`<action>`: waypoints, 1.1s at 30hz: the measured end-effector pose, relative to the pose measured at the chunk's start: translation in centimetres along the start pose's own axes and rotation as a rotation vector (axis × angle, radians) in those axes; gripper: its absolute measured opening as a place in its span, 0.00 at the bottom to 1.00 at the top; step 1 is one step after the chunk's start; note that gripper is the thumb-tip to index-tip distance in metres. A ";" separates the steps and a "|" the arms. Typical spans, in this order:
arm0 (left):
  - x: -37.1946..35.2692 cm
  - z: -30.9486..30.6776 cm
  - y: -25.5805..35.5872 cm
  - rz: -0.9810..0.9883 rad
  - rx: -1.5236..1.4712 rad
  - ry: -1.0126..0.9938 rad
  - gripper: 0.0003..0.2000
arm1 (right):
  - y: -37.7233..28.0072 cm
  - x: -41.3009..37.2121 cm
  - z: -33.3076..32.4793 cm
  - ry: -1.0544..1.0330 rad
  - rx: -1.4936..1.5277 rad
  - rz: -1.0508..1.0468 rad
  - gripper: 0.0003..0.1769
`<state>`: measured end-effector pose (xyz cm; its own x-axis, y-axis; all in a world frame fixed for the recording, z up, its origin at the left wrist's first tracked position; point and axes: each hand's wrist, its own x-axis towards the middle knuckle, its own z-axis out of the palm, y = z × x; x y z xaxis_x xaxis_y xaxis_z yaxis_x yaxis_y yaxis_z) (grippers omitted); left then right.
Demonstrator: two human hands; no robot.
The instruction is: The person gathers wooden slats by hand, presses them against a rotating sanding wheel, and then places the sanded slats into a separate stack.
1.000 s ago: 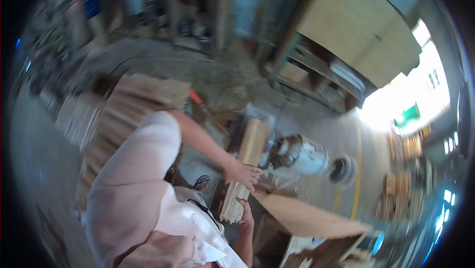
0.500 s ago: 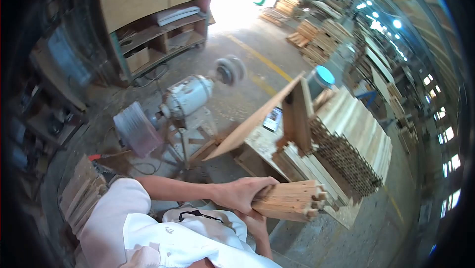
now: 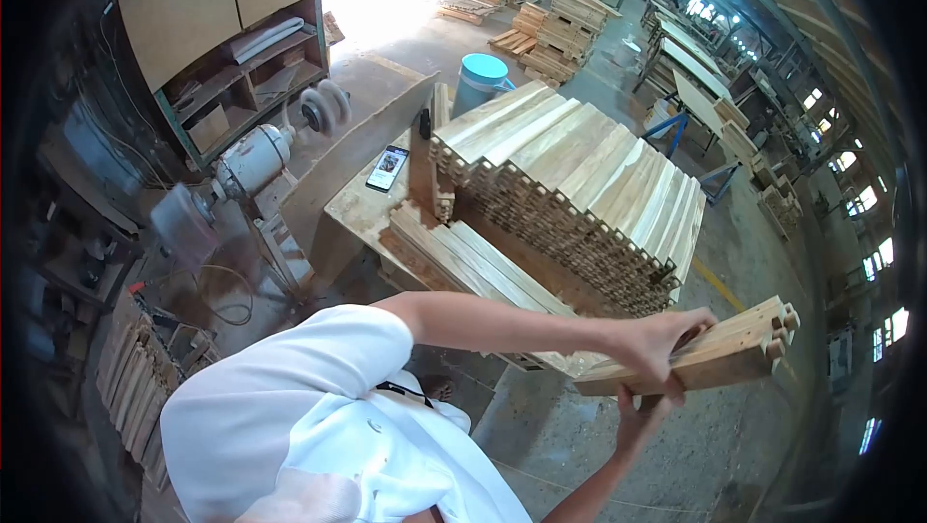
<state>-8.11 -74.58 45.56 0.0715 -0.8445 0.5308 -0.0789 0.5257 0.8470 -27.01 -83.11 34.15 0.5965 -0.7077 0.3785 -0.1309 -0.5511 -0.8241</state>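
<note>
A bundle of wooden slats (image 3: 719, 354) with notched ends is held out at the right, beyond the near corner of the worktable. My left hand (image 3: 657, 341) is closed over the top of the bundle, fingers wrapped across it. From below, my right hand (image 3: 645, 412) grips the same bundle near its middle; part of that hand is hidden behind the wood. Left of the bundle lies a large stack of similar slats (image 3: 579, 151), notched ends facing me. A few loose slats (image 3: 483, 257) rest along the table's near side.
The worktable (image 3: 352, 199) carries a phone (image 3: 387, 168) and a wooden divider board. Behind it stands a blue bucket (image 3: 478, 79). A grinding machine with blurred wheels (image 3: 253, 161) is at the left, before a cabinet (image 3: 227, 1). More wood (image 3: 140, 388) is piled at lower left.
My view has turned right. Both hands have carried the bundle of slats rightward, past the table's near corner, and the big stack shows more fully.
</note>
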 end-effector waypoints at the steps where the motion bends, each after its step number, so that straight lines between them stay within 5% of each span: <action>1: 2.0 0.2 -0.9 0.032 0.002 -0.018 0.46 | 0.5 1.4 -0.8 -0.044 0.090 0.037 0.41; 3: 4.9 0.7 -2.7 0.042 -0.002 -0.028 0.47 | 3.3 3.4 -2.6 -0.163 0.166 0.106 0.49; 6: 6.3 0.8 -7.8 0.046 0.067 -0.029 0.48 | 9.6 4.3 -1.6 -0.162 0.217 0.066 0.46; 9: 4.7 0.7 -14.3 -0.119 0.171 0.024 0.47 | 16.3 2.7 0.9 -0.189 0.247 0.141 0.51; 17: 4.6 -1.0 -13.7 -0.114 0.099 0.081 0.45 | 15.6 4.1 0.9 -0.225 0.116 0.117 0.49; 22: 2.8 -4.6 -12.1 -0.152 -0.043 0.200 0.53 | 14.8 6.7 -3.4 -0.219 -0.187 0.058 0.49; 27: -0.8 -8.7 -12.5 -0.235 0.086 0.324 0.43 | 15.8 9.8 -4.5 -0.292 -0.450 -0.115 0.47; 29: -2.4 -9.4 -15.5 -0.555 -0.288 0.550 0.39 | 17.6 11.0 -4.2 -0.372 -0.497 -0.117 0.48; 33: -4.9 -11.6 -21.7 -0.734 -0.458 0.683 0.33 | 22.4 13.1 -2.5 -0.533 -0.576 -0.164 0.51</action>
<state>4.82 -80.65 24.88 0.4959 -0.8066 -0.3217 0.5741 0.0265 0.8183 -24.13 -105.87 21.71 0.9226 -0.3715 0.1040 -0.3101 -0.8745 -0.3730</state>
